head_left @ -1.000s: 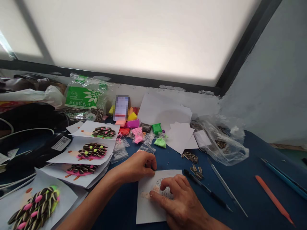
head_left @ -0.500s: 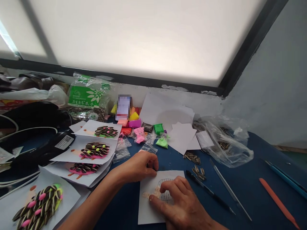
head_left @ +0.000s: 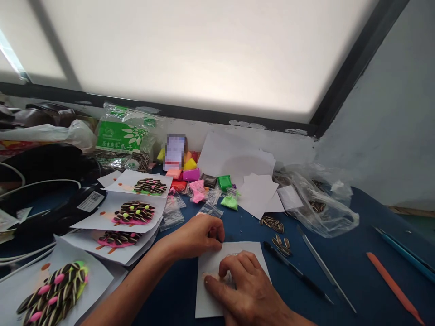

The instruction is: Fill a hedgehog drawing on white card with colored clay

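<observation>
Table (head_left: 340,271) clutter is the main hazard: the blue top is crowded, so an elbow sweeping left could likely scuff the finished seed pictures (head_left: 131,213) stacked there. Nearer, the paper (head_left: 207,303) lies at the front edge under both hands. The left hand (head_left: 193,235), fingers curled shut, pins its top corner; should that press ease, the sheet would probably skid. The right hand (head_left: 244,290) lies flat over the drawing, thumb and fingertips pushing a pale dab of clay (head_left: 208,275) onto it; too hard a push might smear past the outline or crease the paper. Just right, the pen (head_left: 295,271) could roll if nudged, and the loose seeds (head_left: 282,242) beside it could scatter.
</observation>
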### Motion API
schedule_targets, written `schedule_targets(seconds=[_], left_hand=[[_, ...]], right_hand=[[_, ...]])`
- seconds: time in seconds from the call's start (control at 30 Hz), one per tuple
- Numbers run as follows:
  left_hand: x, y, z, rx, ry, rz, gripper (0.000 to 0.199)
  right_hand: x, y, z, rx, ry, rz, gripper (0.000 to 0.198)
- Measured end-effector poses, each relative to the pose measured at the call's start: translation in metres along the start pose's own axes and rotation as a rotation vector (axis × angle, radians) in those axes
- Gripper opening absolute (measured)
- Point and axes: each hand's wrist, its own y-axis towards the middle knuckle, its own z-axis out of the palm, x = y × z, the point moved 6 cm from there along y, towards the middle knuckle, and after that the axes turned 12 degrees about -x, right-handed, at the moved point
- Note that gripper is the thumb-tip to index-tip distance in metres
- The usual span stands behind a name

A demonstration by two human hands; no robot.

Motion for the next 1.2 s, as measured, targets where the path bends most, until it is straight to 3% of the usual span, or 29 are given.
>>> schedule_targets(seconds=[1.2], left_hand=[[0.0007, 0.0002, 0.0007, 0.002, -0.01, -0.008, 0.007]], right_hand=[[0.0038, -0.0031, 0.0014, -0.031, -0.045, -0.028, 0.023]])
